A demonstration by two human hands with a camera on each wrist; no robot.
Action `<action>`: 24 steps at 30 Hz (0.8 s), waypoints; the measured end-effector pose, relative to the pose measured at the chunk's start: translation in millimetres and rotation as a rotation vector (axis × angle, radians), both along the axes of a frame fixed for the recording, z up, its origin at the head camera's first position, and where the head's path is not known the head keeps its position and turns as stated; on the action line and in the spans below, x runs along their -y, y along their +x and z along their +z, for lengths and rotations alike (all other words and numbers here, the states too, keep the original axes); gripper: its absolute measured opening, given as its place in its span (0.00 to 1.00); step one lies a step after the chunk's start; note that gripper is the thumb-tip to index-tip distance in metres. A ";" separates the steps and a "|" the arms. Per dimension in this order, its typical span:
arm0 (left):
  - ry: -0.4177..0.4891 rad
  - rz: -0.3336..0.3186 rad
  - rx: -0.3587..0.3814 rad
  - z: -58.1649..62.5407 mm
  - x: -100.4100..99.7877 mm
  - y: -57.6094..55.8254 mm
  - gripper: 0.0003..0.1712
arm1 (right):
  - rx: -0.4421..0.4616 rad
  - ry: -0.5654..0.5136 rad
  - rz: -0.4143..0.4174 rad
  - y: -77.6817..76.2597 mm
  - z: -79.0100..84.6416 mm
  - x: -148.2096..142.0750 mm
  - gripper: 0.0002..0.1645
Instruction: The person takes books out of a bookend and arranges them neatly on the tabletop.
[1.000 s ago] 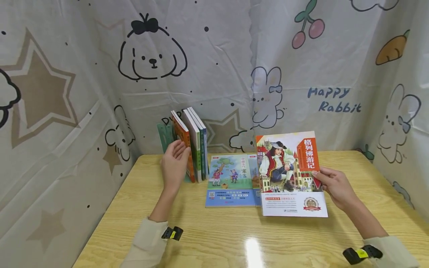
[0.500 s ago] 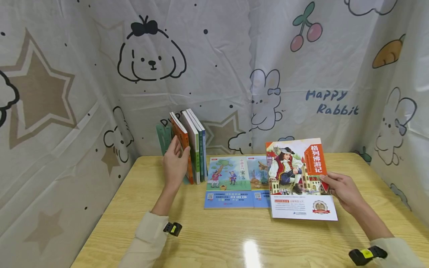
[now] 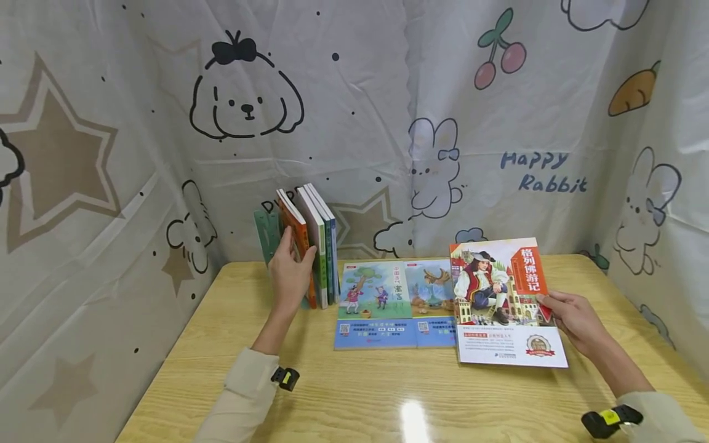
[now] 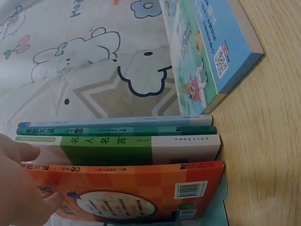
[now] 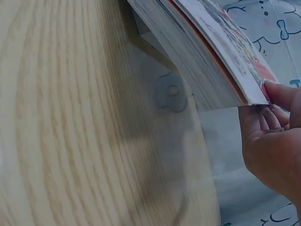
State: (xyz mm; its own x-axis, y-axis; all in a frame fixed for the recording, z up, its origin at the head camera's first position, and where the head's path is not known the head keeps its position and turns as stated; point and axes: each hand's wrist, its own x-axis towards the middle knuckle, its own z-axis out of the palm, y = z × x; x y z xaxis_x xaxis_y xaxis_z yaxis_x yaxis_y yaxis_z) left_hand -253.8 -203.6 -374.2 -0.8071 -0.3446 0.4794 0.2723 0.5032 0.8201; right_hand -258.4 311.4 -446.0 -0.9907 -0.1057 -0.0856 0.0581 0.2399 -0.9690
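Observation:
My left hand [image 3: 292, 277] holds an upright orange book [image 4: 164, 186] near its spine, thumb on one side and fingers on the other. To its right stand a white-and-green book [image 4: 113, 149] and slimmer teal and blue ones. A teal bookend [image 3: 267, 231] is behind the orange book's left side. At the right, my right hand [image 3: 576, 317] pinches the right edge of a paperback [image 3: 498, 344] with a man in a red vest on its cover. The right wrist view shows the thumb on top, fingers beneath, and the book [image 5: 202, 52] tilted over the table.
Two picture books with blue lower bands, a left one [image 3: 376, 301] and a right one [image 3: 432, 295], lie flat side by side at mid-table. The held paperback overlaps the right one. A printed curtain [image 3: 354, 123] hangs behind the wooden table [image 3: 343, 394].
My right hand has carried the paperback right and slightly down, uncovering most of the second flat book. My left hand stays at the orange book, its thumb and fingers now farther apart.

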 end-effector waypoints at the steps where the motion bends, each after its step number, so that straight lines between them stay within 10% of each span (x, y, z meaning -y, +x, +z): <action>1: 0.001 -0.003 0.001 -0.3 0.2 -0.4 0.39 | 0.003 0.009 -0.003 -0.6 -0.6 -1.6 0.41; 24: -0.138 0.058 0.105 -11.9 13.0 -9.8 0.39 | 0.118 0.121 -0.057 -18.8 -4.3 -18.5 0.39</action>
State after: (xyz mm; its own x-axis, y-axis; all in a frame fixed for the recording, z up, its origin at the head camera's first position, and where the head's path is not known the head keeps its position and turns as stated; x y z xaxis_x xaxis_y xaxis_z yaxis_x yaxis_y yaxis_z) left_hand -263.6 -216.6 -386.1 -0.8358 -0.3290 0.4395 0.1562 0.6250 0.7648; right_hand -277.3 329.9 -450.3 -0.9771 -0.0316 -0.2104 0.1866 0.3475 -0.9189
